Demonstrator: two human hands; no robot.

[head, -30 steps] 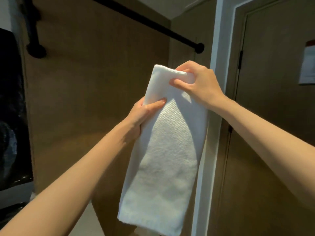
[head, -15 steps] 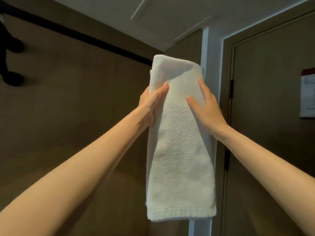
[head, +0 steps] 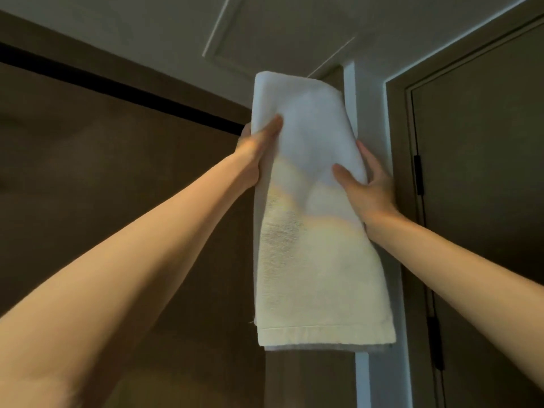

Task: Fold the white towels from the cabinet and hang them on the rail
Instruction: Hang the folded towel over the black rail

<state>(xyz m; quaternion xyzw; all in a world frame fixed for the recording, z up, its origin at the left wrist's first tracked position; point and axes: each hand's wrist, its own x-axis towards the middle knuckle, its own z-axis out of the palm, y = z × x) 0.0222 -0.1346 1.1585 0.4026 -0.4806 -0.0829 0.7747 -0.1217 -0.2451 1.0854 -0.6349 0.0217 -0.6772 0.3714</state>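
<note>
The folded white terry towel (head: pixel 318 260) has risen in the past second, its folded top now above the black metal rail (head: pixel 117 86), which runs in from 9 o'clock and vanishes behind the left hand (head: pixel 254 154). That hand grips the left edge, thumb in front; the right hand (head: pixel 368 184), flat on the cloth a moment ago, now pinches the right edge lower down. Long axis upright: fold at 12 o'clock, hem at 6, seemingly ready to drape over.
</note>
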